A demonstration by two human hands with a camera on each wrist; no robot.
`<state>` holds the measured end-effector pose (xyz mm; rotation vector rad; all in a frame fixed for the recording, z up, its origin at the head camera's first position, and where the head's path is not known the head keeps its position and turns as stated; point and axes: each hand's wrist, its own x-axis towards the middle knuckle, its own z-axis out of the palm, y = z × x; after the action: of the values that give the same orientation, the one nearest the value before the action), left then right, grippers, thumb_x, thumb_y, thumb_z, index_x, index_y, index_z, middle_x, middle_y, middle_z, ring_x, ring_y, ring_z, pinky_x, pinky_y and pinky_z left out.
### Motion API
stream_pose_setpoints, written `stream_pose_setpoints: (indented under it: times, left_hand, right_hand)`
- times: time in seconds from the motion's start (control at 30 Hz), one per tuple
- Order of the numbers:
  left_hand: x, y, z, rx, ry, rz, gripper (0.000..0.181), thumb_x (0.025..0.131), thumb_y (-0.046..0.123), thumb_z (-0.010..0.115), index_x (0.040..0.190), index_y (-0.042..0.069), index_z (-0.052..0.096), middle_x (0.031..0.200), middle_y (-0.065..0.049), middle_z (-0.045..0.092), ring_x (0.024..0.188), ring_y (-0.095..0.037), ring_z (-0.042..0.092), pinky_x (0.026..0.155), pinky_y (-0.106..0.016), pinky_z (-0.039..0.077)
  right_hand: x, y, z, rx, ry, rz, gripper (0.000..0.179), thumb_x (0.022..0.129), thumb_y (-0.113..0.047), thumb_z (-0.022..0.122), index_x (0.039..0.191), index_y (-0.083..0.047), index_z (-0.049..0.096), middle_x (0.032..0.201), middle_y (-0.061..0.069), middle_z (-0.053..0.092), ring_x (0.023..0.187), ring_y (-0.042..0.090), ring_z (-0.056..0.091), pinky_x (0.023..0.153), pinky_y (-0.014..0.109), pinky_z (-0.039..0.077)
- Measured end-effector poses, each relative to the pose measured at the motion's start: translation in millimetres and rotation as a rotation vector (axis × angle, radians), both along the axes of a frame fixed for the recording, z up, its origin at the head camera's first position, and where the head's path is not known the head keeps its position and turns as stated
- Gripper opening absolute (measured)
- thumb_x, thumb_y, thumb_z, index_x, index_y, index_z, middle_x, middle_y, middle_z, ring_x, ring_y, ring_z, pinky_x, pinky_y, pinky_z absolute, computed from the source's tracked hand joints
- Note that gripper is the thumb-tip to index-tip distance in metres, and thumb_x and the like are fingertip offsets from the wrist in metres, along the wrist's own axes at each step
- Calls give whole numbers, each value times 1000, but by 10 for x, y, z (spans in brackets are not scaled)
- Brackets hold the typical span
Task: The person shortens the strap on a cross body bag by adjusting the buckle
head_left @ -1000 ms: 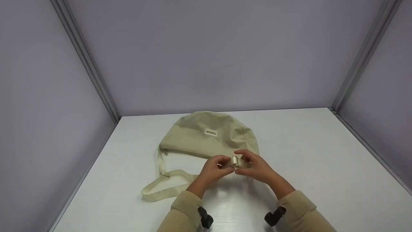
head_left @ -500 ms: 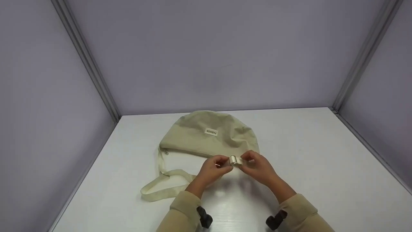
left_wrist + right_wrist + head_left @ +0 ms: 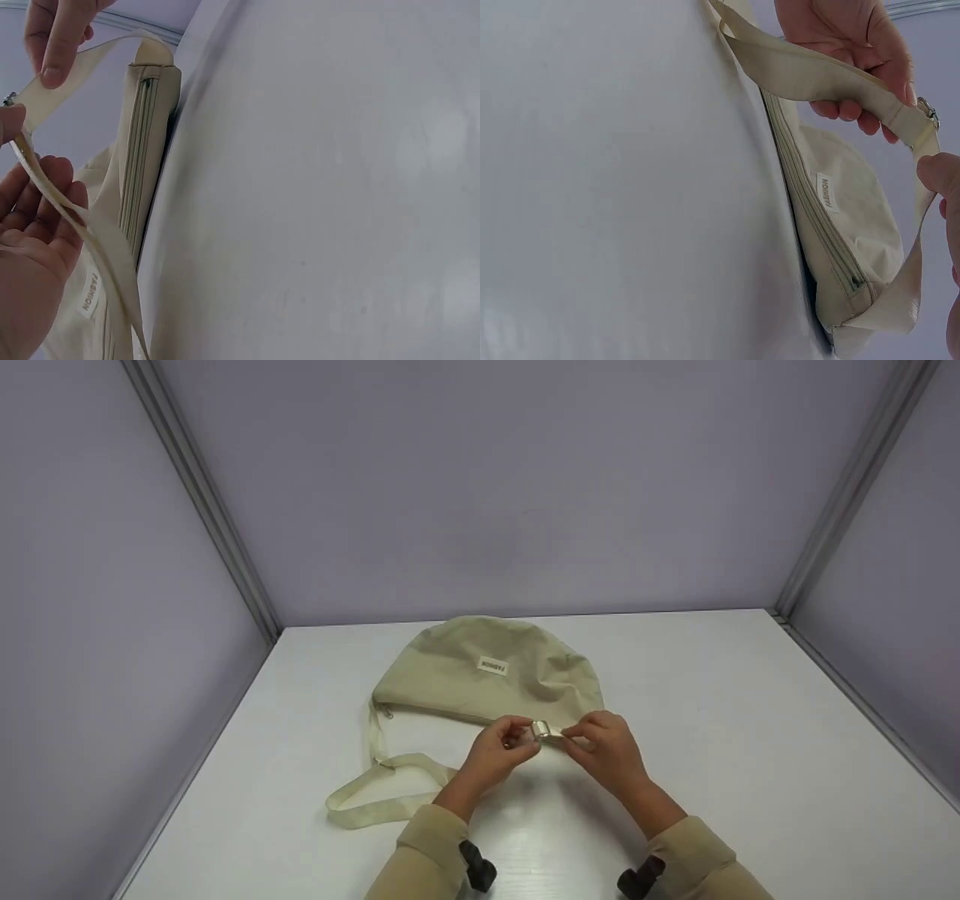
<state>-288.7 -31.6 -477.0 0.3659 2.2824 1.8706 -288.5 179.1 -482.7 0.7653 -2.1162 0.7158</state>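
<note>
A beige cloth shoulder bag (image 3: 450, 682) with a small white FASHION label (image 3: 493, 665) lies on the white table. Its strap (image 3: 817, 75) is lifted in front of it, with a metal buckle (image 3: 540, 729) between both hands. My left hand (image 3: 495, 750) pinches the strap just left of the buckle, thumb on top and the other fingers beneath. On the other side, my right hand (image 3: 609, 746) pinches the strap between thumb and forefinger, a little right of the buckle. A zipper (image 3: 137, 165) runs along the bag's near edge.
A loop of the strap (image 3: 375, 814) lies on the table (image 3: 247, 780) at the left front. Pale grey panels (image 3: 525, 495) stand behind and at both sides. Each sleeve carries a black clip-like mount (image 3: 478, 866) at the wrist.
The right hand has shifted from around the buckle to a pinch on the strap to its right. The buckle has moved slightly left; the bag has stayed put.
</note>
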Motion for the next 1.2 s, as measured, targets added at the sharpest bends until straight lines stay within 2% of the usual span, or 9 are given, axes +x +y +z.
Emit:
stream_pose_setpoints:
  times: [0.13,0.33,0.5,0.77,1.03,1.2]
  left_hand:
    - [0,3,3,29,-3,4,40,88,16,72,124,3,62,109,-15,62,85,-10,52,72,-21,45]
    - [4,31,24,-8,-4,70,38,87,25,75,118,5,67,107,-10,65,88,-9,54,77,-24,47]
    - [19,60,23,20,-14,109,36,87,23,75,115,2,68,106,-12,66,87,-9,55,76,-22,47]
    - [20,95,-24,47,-25,150,34,86,25,76,110,1,70,103,-7,68,88,-7,57,75,-20,48]
    - [56,116,-12,63,-54,136,35,85,26,76,110,3,70,114,-8,67,101,-13,58,83,-25,49]
    - [87,121,2,66,-47,109,39,87,23,74,119,1,67,121,-12,65,111,-21,59,89,-32,51]
  right_hand:
    - [5,-10,1,-1,2,-8,19,63,-5,89,76,-12,76,71,-2,63,67,14,57,63,35,45]
    - [-1,-31,2,9,29,-5,19,63,-4,89,75,-11,75,70,-2,61,65,14,55,62,34,44]
    - [-10,-43,-10,23,65,0,19,62,-3,88,74,-10,75,69,-2,61,64,15,54,61,33,44]
    - [-21,-73,-15,43,105,15,23,59,0,89,72,-11,74,69,-2,60,63,14,53,60,32,44]
    - [-8,-125,18,65,116,9,19,60,-4,90,70,-11,75,67,-2,58,62,13,52,60,30,44]
    - [1,-147,18,50,121,18,19,60,-6,91,66,-12,74,66,-2,57,60,13,52,59,30,44]
